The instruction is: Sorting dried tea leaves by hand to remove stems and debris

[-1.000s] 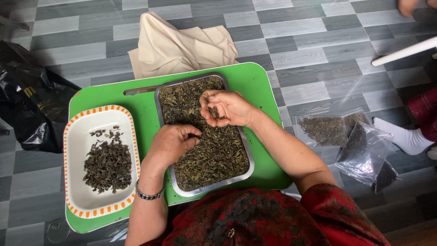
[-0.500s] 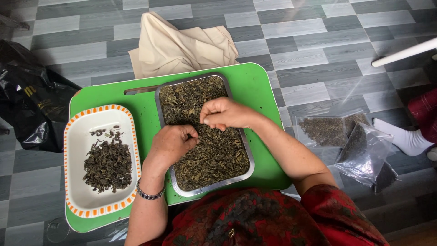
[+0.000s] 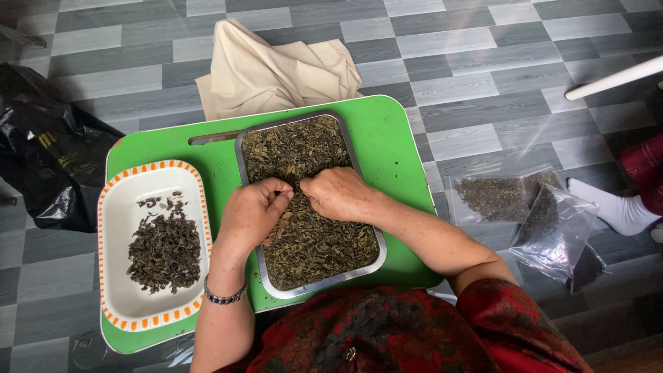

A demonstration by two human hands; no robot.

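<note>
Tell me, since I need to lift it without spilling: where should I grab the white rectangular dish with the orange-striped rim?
Probably best by its two short ends. The white rectangular dish with the orange-striped rim lies flat on the green plastic tray, long axis running away from the person, with the dark leaves heaped in the middle. The flared rim gives the fingers a lip. Come from above.

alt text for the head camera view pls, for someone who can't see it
Left hand and right hand meet, picking through dried leaves in a metal tray on a green board. A white dish of sorted leaves sits to its left.
</note>
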